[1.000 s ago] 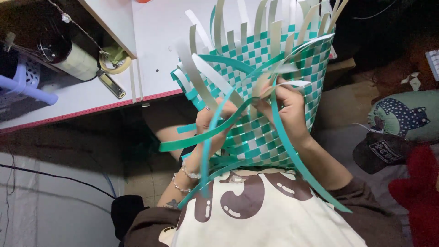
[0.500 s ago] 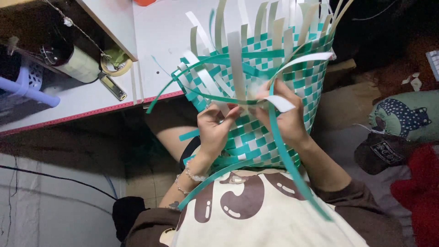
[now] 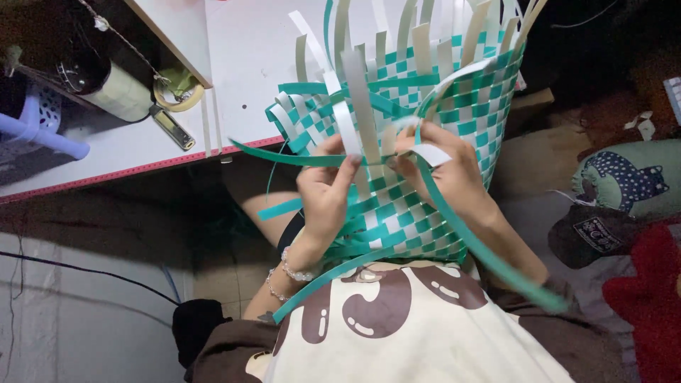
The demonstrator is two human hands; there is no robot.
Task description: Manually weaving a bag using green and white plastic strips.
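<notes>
A half-woven basket (image 3: pixel 454 106) of teal and white flat strips rests in my lap, its loose strip ends sticking up and fanning out. My left hand (image 3: pixel 328 191) pinches a teal strip (image 3: pixel 284 157) that runs out to the left across the weave. My right hand (image 3: pixel 448 174) grips a white strip end (image 3: pixel 431 153) against the basket wall, with a long teal strip (image 3: pixel 489 255) trailing down past my right wrist. A bead bracelet (image 3: pixel 287 273) is on my left wrist.
A white table (image 3: pixel 248 64) with a red edge lies behind the basket, with a tape roll (image 3: pixel 177 92) and a metal clip (image 3: pixel 169 128) on it. A purple plastic basket (image 3: pixel 35 120) is at left. Cushions and a dark cap (image 3: pixel 596 234) lie at right.
Both hands have shifted on the weave. The teal strip in my left hand has swung up to lie almost level, pointing left. The white strip end under my right hand has been folded down.
</notes>
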